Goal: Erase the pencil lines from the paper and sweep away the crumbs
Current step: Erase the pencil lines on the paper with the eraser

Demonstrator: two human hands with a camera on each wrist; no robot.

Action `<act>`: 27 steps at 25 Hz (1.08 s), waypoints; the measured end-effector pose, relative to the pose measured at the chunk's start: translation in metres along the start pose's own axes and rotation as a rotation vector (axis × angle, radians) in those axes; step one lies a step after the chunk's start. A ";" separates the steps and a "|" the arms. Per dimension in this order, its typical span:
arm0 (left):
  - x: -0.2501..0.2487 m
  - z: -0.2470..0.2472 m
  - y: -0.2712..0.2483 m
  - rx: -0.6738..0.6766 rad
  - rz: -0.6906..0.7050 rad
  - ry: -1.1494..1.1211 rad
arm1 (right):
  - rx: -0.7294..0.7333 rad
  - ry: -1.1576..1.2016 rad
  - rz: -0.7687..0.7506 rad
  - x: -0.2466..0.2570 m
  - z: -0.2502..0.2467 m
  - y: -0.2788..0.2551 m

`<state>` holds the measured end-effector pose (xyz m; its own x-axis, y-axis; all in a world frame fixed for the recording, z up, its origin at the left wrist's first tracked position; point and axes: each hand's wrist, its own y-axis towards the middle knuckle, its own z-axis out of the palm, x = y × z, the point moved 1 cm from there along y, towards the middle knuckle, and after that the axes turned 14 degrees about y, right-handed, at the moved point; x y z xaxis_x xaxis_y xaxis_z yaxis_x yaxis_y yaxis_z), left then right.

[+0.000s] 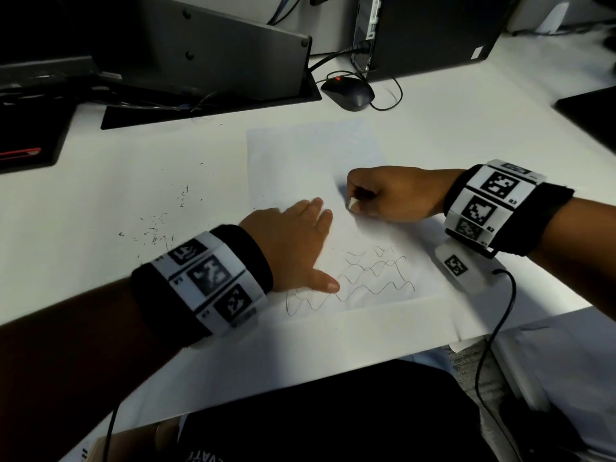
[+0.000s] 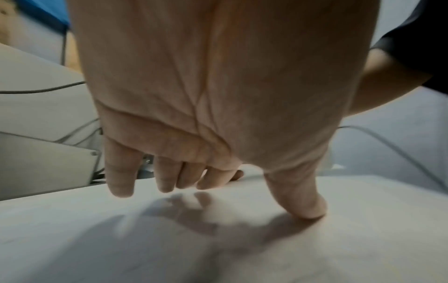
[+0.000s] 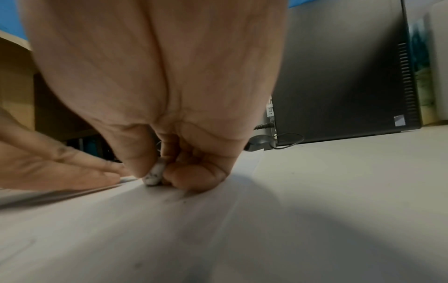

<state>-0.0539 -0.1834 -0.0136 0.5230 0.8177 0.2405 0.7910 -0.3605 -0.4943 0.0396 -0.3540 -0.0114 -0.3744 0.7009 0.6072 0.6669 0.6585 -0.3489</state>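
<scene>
Right hand point(image 1: 396, 194) pinches a small eraser point(image 1: 352, 204) mid-frame on the paper point(image 1: 310, 155), left hand point(image 1: 293, 241) flat, fingers spread, pinning the sheet; pencil lines point(image 1: 360, 278) remain lower centre, crumbs point(image 1: 156, 225) left, so short, firm strokes look best.

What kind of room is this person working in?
Probably an office or computer lab: a white desk carries a wired mouse, a black computer tower and a monitor stand.
</scene>
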 end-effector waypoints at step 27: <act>-0.046 -0.007 -0.040 -0.026 -0.006 -0.131 | 0.040 0.084 0.010 -0.002 -0.001 0.004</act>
<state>-0.1075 -0.2098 0.0010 0.4738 0.8709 0.1308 0.8025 -0.3658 -0.4713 0.0436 -0.3528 -0.0137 -0.3116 0.6832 0.6604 0.6436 0.6631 -0.3823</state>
